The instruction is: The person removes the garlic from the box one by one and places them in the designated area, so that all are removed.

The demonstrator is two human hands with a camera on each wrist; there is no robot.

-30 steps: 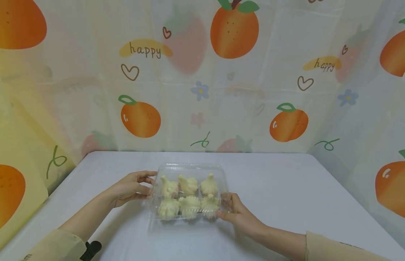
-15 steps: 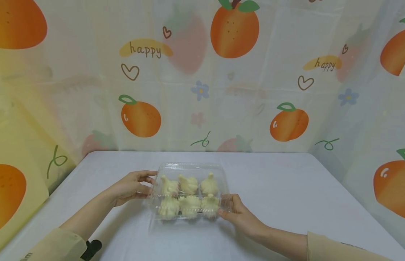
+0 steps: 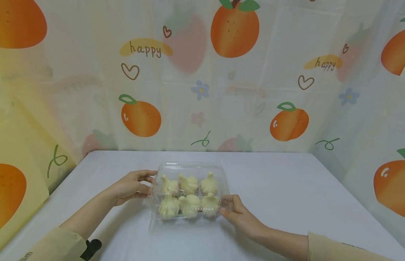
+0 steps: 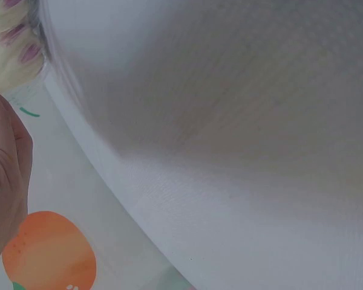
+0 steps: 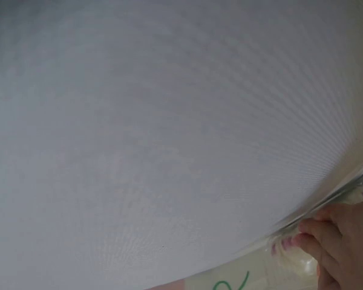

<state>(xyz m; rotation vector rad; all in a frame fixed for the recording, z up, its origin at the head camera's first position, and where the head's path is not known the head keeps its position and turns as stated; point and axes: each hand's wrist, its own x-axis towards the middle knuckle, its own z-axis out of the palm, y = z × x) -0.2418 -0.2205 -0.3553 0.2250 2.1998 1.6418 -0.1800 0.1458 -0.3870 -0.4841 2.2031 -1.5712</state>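
A clear plastic clamshell box (image 3: 193, 167) stands near the middle of the table in the head view, with its lid down. Several cream-coloured garlic bulbs (image 3: 189, 207) sit inside in two rows. My left hand (image 3: 132, 186) grips the box's left side, thumb toward me and fingers farther back. At the right side, near the front corner, my right hand (image 3: 241, 216) pinches the edge. Purple marks show on the garlic (image 4: 15, 51) in the left wrist view, just above my left hand (image 4: 7, 163). The right wrist view has my right hand (image 5: 345, 241) against the box's edge.
A white tabletop (image 3: 281, 192) spreads around the box. Behind it hangs a pale curtain (image 3: 235, 108) printed with oranges and strawberries, which also runs along both sides. A black strap end (image 3: 91, 249) sticks out by the left sleeve (image 3: 55, 244).
My right thumb has slid slightly outward to the right along the box's edge. The box and my left hand stay in place.
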